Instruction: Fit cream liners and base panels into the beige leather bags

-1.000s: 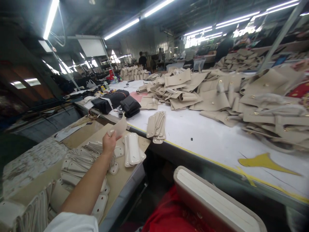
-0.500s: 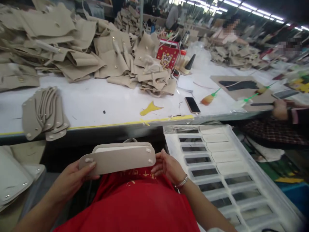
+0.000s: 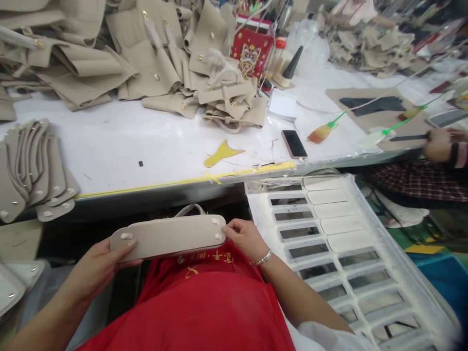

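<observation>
At lower centre of the frame, the left hand (image 3: 98, 263) and right hand (image 3: 244, 236) each pinch one end of the beige strip (image 3: 168, 237), flat above the red apron (image 3: 204, 302); it sits slightly lower than a moment ago, both grips unchanged, so the strip stays in hand; beyond lies the white table (image 3: 146, 146), with a stack of strips (image 3: 29, 170) at left and a slotted tray (image 3: 369, 234) at right.

Single head cam, faces fwd & down; close over left hand (image 3: 95, 263) & right hand (image 3: 245, 239), white table (image 3: 120, 141) farther.

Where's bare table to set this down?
Room for the beige panel: bare white table between the fanned beige stack, the yellow scrap and the heap behind. Narrow gap: scrap to phone. Crowded: table's back and right end near a co-worker's hand.
</observation>
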### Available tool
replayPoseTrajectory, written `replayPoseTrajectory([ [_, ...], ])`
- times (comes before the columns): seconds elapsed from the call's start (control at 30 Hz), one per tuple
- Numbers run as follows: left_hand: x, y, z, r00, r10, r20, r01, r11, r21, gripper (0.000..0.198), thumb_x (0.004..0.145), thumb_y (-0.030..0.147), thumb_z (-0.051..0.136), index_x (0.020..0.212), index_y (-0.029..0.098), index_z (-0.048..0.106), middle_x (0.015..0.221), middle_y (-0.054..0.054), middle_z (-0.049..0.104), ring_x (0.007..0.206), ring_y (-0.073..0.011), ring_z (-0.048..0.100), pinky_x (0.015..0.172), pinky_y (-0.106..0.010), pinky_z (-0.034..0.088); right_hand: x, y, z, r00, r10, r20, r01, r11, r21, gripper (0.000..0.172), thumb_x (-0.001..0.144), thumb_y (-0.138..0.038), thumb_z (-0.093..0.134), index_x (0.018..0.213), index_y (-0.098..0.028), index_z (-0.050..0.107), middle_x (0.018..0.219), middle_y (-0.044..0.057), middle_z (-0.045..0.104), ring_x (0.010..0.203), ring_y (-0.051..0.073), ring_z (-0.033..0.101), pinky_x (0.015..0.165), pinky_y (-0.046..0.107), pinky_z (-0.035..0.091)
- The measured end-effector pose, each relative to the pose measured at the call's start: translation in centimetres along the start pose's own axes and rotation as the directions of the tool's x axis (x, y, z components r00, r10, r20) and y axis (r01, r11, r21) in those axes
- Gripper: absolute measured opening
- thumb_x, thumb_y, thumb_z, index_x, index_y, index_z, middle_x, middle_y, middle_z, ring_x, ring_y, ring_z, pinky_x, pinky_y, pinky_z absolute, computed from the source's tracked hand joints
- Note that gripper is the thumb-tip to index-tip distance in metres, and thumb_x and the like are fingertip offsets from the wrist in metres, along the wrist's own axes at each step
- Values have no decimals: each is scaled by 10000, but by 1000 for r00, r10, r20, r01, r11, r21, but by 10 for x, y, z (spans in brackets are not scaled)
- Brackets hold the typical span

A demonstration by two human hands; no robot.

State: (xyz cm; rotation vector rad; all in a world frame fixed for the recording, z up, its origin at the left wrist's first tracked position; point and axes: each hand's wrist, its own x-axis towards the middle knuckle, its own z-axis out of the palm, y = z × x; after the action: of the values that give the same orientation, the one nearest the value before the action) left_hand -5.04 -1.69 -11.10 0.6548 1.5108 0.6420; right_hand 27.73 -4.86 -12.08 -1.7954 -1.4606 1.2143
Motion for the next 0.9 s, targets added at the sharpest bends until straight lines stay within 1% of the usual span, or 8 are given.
replayPoseTrajectory([
  [0.1, 2, 6, 3, 998, -53, 24, 52, 997, 49, 570, 546, 338, 802, 1066, 212, 605, 1034, -26, 660, 926, -236, 626, 583, -261, 592, 2, 2, -2, 1000, 6, 12, -5, 998, -60, 246, 787, -349, 529, 646, -160, 598, 617, -4, 595, 575, 102, 501, 531, 204, 352],
  [0.2, 3, 10, 4, 996, -88, 32, 85, 992, 89, 601, 539, 323, 807, 1084, 203, 582, 1051, -26, 649, 919, -218, 625, 580, -250, 587, 3, 2, -3, 999, 36, 31, -34, 997, -66, 222, 767, -328, 546, 638, -154, 594, 608, -7, 592, 560, 93, 493, 518, 197, 335],
  [0.43, 7, 9, 2, 994, -100, -30, 103, 991, 87, 470, 559, 267, 775, 997, 214, 613, 982, 8, 666, 834, -191, 635, 524, -230, 571, 6, 1, -5, 995, 79, 59, -78, 997, -28, 254, 756, -360, 559, 629, -145, 603, 582, -9, 577, 535, 82, 470, 501, 189, 322],
  [0.6, 5, 12, 5, 991, -123, -44, 126, 990, 70, 354, 604, 221, 729, 944, 228, 629, 948, 32, 677, 832, -183, 632, 535, -228, 565, 6, -2, -4, 996, 81, 44, -77, 994, -78, 260, 755, -366, 558, 633, -145, 619, 584, -3, 586, 540, 86, 480, 499, 189, 319],
  [0.7, 3, 14, 6, 992, -125, -27, 127, 990, 69, 339, 627, 229, 712, 956, 230, 630, 947, 37, 675, 854, -184, 621, 547, -232, 567, 7, -4, -3, 996, 86, 28, -82, 990, -117, 240, 741, -346, 565, 614, -148, 614, 564, -7, 578, 527, 84, 473, 498, 190, 317],
  [0.8, 2, 16, 3, 993, -117, 2, 117, 990, 73, 371, 636, 256, 719, 990, 223, 614, 963, 27, 662, 876, -186, 607, 562, -237, 570, 8, -6, -3, 996, 88, 18, -84, 985, -148, 233, 736, -334, 561, 597, -153, 607, 557, -5, 580, 528, 89, 480, 508, 195, 326],
  [0.9, 0, 20, -5, 997, -67, 48, 63, 994, 92, 404, 668, 340, 706, 1031, 213, 585, 937, 13, 644, 824, -159, 596, 561, -233, 564, 6, -12, -4, 996, 83, 37, -76, 983, -167, 260, 748, -354, 543, 583, -158, 591, 560, -3, 581, 539, 99, 491, 515, 204, 334],
])
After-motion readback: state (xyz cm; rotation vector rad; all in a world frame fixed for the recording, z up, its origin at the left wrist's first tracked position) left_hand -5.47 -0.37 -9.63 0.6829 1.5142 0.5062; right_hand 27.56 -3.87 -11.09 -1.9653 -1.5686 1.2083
